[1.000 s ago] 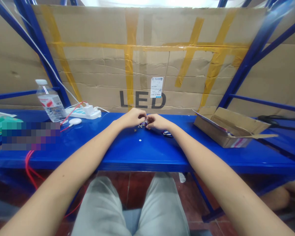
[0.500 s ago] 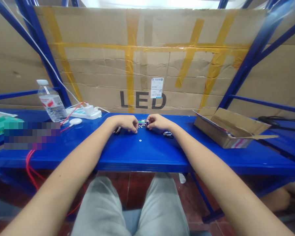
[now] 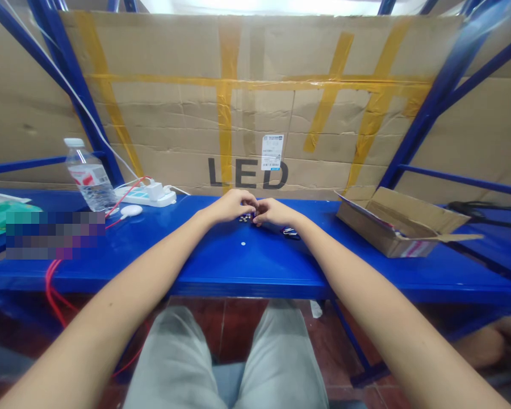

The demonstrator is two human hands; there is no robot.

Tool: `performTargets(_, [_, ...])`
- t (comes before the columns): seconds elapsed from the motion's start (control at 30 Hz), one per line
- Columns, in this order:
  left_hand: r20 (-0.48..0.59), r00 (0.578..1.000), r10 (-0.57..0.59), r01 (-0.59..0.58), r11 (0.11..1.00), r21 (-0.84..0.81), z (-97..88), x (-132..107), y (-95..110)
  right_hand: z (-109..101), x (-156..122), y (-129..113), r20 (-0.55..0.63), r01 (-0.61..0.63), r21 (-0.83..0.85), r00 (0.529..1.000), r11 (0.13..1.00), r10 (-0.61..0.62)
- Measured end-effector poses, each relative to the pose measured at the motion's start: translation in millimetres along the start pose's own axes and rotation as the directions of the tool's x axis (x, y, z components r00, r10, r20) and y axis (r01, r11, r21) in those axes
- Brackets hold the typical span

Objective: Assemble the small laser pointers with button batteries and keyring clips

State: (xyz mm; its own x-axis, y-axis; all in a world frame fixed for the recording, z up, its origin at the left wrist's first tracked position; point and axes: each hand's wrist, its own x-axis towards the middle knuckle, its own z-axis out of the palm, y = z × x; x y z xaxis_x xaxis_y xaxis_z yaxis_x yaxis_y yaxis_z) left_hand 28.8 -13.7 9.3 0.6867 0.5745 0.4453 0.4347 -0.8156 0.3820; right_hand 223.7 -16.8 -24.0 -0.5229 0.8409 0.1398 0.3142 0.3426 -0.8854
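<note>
At a glossy blue steel table (image 3: pixel 162 250), backed by a yellow-taped cardboard sheet (image 3: pixel 166 125) printed "LED", a clear plastic water bottle (image 3: pixel 89 176) stands at far left beside a white power strip (image 3: pixel 147 197). A flat white oval puck (image 3: pixel 131 211) lies just in front of the strip, and a thin red wire (image 3: pixel 51 289) loops below the table's front edge. A pixelated patch hides whatever lies at the left end.

Mid-table, a seated person's bare left hand (image 3: pixel 230 205) and right hand (image 3: pixel 275 212) reach in from either side and meet. The curled left fingers (image 3: pixel 247 198) arch over a small cluster of shiny metal parts (image 3: pixel 244 218) on the table, while the right fingers (image 3: pixel 260 212) close in against the cluster's right end. The fingertips of the two hands touch or nearly touch. The left hand lies over the cluster, and the right hand sits just beside it. The parts are too small to show a long axis, and whether either hand pinches a piece cannot be told.

A lone white disc (image 3: pixel 242 243) sits nearer the person. To the right lie a small dark-and-silver clip bundle (image 3: pixel 290 231), then an open brown cardboard box (image 3: pixel 392 227) and a black cable (image 3: pixel 468 207).
</note>
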Motion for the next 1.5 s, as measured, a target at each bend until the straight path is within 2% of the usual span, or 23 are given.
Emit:
performTargets(0.2, [0.010,1.000,-0.015,0.016,0.998,-0.059,5.5,2.6,-10.2,1.3,2.2,6.6,-0.041,-0.039,0.149,0.998,0.988,0.046])
performTargets(0.43, [-0.047,0.999,-0.011,0.004,0.990,-0.138,17.8,4.4,-15.1,5.5,-3.5,2.2,-0.065,-0.075,0.361,0.992,0.930,0.105])
performTargets(0.57, [-0.103,0.992,-0.076,0.051,0.973,-0.227,22.0,4.1,-17.5,2.3,-3.9,-0.5,-0.096,-0.100,0.439,0.983,0.893,0.157])
performTargets(0.67, [-0.143,0.981,-0.133,0.088,0.954,-0.288,23.9,3.0,-18.1,0.5,-3.9,-3.8,-0.152,-0.101,0.389,0.973,0.916,0.172])
performTargets(0.8, [-0.144,0.976,-0.166,0.114,0.944,-0.311,26.7,1.2,-17.3,1.1,-5.1,-8.5,-0.262,-0.055,0.237,0.958,0.970,0.118])
performTargets(0.93, [-0.105,0.977,-0.183,0.138,0.932,-0.335,33.1,-0.1,-19.1,1.2,-5.4,-7.8,-0.263,-0.047,0.165,0.961,0.985,0.090])
performTargets(1.07, [-0.088,0.983,-0.164,0.137,0.958,-0.253,37.9,0.6,-22.1,0.4,-4.2,-5.3,-0.243,-0.065,0.135,0.965,0.989,0.096])
performTargets(1.2, [-0.074,0.982,-0.175,0.164,0.977,-0.140,26.6,1.2,-20.8,-1.6,-4.7,-8.1,-0.264,-0.093,0.152,0.956,0.984,0.131])
performTargets(1.23, [-0.044,0.980,-0.192,0.188,0.978,-0.085,21.9,0.7,-19.0,-2.5,-5.0,-9.0,-0.276,-0.100,0.149,0.951,0.984,0.138])
performTargets(1.33, [0.135,0.955,-0.263,0.254,0.964,0.082,11.5,-2.7,-9.3,-5.9,-5.2,-9.7,-0.305,-0.133,0.130,0.938,0.983,0.167])
performTargets(1.4, [0.223,0.932,-0.285,0.263,0.957,0.124,11.3,-4.8,-0.9,-8.3,-4.7,-8.3,-0.322,-0.153,0.120,0.929,0.981,0.185])
performTargets(1.43, [0.240,0.924,-0.297,0.268,0.952,0.146,13.3,-5.4,3.0,-9.5,-4.3,-7.2,-0.328,-0.163,0.116,0.925,0.980,0.192])
performTargets(1.5, [0.204,0.927,-0.316,0.278,0.941,0.194,19.3,-5.5,8.8,-11.1,-3.8,-5.0,-0.336,-0.180,0.109,0.919,0.978,0.206])
